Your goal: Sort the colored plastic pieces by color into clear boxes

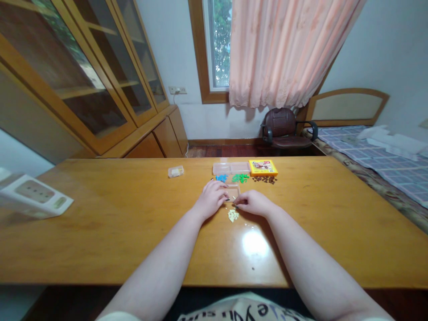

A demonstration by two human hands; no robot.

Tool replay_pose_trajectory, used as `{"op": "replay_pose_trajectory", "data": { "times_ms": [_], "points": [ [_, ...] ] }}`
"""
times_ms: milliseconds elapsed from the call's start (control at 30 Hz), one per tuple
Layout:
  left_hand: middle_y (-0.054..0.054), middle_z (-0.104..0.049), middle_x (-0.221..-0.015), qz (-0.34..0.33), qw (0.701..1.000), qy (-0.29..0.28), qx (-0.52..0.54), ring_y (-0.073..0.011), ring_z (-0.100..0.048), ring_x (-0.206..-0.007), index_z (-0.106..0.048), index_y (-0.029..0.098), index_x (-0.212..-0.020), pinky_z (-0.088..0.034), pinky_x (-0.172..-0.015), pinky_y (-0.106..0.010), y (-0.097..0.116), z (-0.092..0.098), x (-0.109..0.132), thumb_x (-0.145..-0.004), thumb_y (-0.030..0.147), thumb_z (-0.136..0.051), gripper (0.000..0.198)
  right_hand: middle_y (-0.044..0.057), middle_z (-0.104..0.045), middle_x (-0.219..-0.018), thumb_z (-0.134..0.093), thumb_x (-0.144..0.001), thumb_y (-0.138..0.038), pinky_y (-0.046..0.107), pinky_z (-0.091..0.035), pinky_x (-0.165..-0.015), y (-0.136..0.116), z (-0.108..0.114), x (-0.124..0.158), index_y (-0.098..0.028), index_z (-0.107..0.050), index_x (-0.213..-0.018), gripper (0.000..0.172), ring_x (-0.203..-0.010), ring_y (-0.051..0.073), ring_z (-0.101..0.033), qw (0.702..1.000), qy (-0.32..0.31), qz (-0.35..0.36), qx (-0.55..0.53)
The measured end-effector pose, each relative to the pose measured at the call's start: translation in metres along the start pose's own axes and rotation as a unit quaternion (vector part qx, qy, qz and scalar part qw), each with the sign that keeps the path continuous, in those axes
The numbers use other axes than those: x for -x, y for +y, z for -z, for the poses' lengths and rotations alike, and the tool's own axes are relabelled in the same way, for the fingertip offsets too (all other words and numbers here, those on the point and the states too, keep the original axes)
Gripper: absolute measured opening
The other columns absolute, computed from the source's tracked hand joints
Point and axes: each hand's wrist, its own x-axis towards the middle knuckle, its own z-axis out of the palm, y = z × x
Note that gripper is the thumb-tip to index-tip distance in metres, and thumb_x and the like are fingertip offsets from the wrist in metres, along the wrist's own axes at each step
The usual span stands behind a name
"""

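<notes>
A small shallow clear plastic tray [236,186] lies on the table between my hands. My left hand [211,197] grips its left side, fingers curved over the rim. At the tray's near right corner, my right hand [254,203] has thumb and fingertips pinched together; what they hold is too small to make out. Just below my fingertips is a heap of pale yellow small pieces [233,216]. Beyond the tray are blue pieces [221,178] and green pieces [241,178], with brown pieces [265,179] to the right.
A clear plastic case [230,168] and a yellow box [263,167] lie along the far edge of the table [127,232]. A small clear container [175,171] sits to their left. A white device [36,196] stands at far left. Beyond are a chair [284,127] and a bed.
</notes>
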Motion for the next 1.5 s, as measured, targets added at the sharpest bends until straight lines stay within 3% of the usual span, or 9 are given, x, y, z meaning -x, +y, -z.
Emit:
{"op": "replay_pose_trajectory", "data": {
  "times_ms": [133, 500, 733, 933, 1033, 1167, 1300, 1400, 1500],
  "points": [
    [-0.005, -0.061, -0.113, 0.039, 0.999, 0.020, -0.032, -0.0214, -0.050, -0.111, -0.069, 0.024, -0.087, -0.033, -0.104, -0.048, 0.000, 0.002, -0.001, -0.083, 0.021, -0.060, 0.010, 0.001, -0.074, -0.093, -0.059, -0.080, -0.026, 0.025, -0.044, -0.071, 0.003, 0.000, -0.002, -0.028, -0.075, -0.094, 0.022, -0.078, 0.017, -0.065, 0.999, -0.003, 0.009, 0.037],
    [-0.001, -0.062, -0.111, -0.038, 0.994, -0.097, -0.022, -0.0237, -0.043, -0.121, -0.070, 0.025, -0.074, -0.023, -0.111, -0.051, -0.001, 0.003, 0.004, -0.071, 0.029, -0.075, 0.007, 0.005, -0.073, -0.080, -0.055, -0.081, -0.025, 0.024, -0.038, -0.061, -0.007, 0.000, -0.001, -0.023, -0.074, -0.084, 0.020, -0.068, 0.016, -0.061, 0.992, 0.022, 0.017, 0.124],
    [-0.001, -0.064, -0.110, -0.032, 0.993, -0.116, -0.020, -0.0237, -0.046, -0.119, -0.071, 0.025, -0.073, -0.024, -0.111, -0.051, 0.001, 0.002, 0.002, -0.071, 0.025, -0.075, 0.004, 0.003, -0.069, -0.075, -0.053, -0.085, -0.032, 0.023, -0.037, -0.060, 0.002, 0.000, -0.003, -0.022, -0.070, -0.101, 0.026, -0.062, 0.013, -0.055, 0.986, 0.157, -0.045, 0.045],
    [-0.001, -0.064, -0.111, -0.027, 0.992, -0.122, -0.030, -0.0257, -0.044, -0.121, -0.070, 0.024, -0.072, -0.024, -0.110, -0.052, 0.004, 0.003, 0.002, -0.074, 0.024, -0.071, 0.002, 0.000, -0.071, -0.075, -0.058, -0.078, -0.024, 0.022, -0.038, -0.059, -0.001, 0.001, 0.001, -0.022, -0.074, -0.086, 0.018, -0.061, 0.012, -0.058, 1.000, 0.027, -0.004, 0.008],
    [-0.002, -0.064, -0.110, -0.025, 0.992, -0.122, -0.030, -0.0251, -0.046, -0.119, -0.069, 0.022, -0.074, -0.026, -0.110, -0.050, 0.005, 0.003, 0.002, -0.076, 0.021, -0.068, 0.002, 0.000, -0.074, -0.083, -0.058, -0.076, -0.021, 0.022, -0.041, -0.063, -0.004, 0.000, 0.002, -0.026, -0.075, -0.091, 0.023, -0.068, 0.013, -0.062, 1.000, -0.013, 0.020, -0.002],
    [-0.004, -0.063, -0.111, -0.028, 0.995, -0.097, -0.024, -0.0242, -0.047, -0.117, -0.068, 0.021, -0.074, -0.029, -0.109, -0.048, 0.005, 0.004, 0.002, -0.076, 0.023, -0.067, 0.003, -0.001, -0.075, -0.087, -0.058, -0.076, -0.021, 0.023, -0.043, -0.066, -0.005, 0.000, 0.001, -0.027, -0.076, -0.092, 0.025, -0.073, 0.015, -0.065, 0.999, -0.033, 0.020, 0.010],
    [-0.004, -0.062, -0.112, -0.001, 1.000, -0.010, -0.029, -0.0225, -0.047, -0.116, -0.068, 0.022, -0.077, -0.028, -0.109, -0.048, 0.002, 0.005, 0.001, -0.080, 0.024, -0.063, 0.006, 0.000, -0.075, -0.086, -0.058, -0.078, -0.024, 0.023, -0.043, -0.067, -0.002, -0.002, 0.000, -0.027, -0.076, -0.089, 0.022, -0.073, 0.016, -0.065, 0.999, -0.026, 0.012, 0.028],
    [-0.004, -0.062, -0.111, 0.051, 0.997, 0.042, -0.051, -0.0224, -0.049, -0.113, -0.068, 0.021, -0.076, -0.028, -0.108, -0.049, 0.000, 0.006, 0.000, -0.081, 0.021, -0.063, 0.007, 0.002, -0.074, -0.085, -0.058, -0.079, -0.024, 0.024, -0.042, -0.066, 0.000, -0.004, -0.001, -0.025, -0.076, -0.088, 0.020, -0.073, 0.016, -0.064, 0.999, -0.007, 0.024, 0.042],
    [-0.005, -0.062, -0.112, 0.069, 0.995, 0.040, -0.057, -0.0224, -0.051, -0.110, -0.068, 0.022, -0.083, -0.035, -0.103, -0.046, -0.002, 0.005, 0.001, -0.080, 0.021, -0.064, 0.006, 0.003, -0.074, -0.082, -0.057, -0.080, -0.025, 0.023, -0.041, -0.063, 0.002, -0.006, -0.003, -0.023, -0.076, -0.087, 0.019, -0.069, 0.015, -0.062, 0.999, 0.038, 0.025, 0.029]
  ]
}}
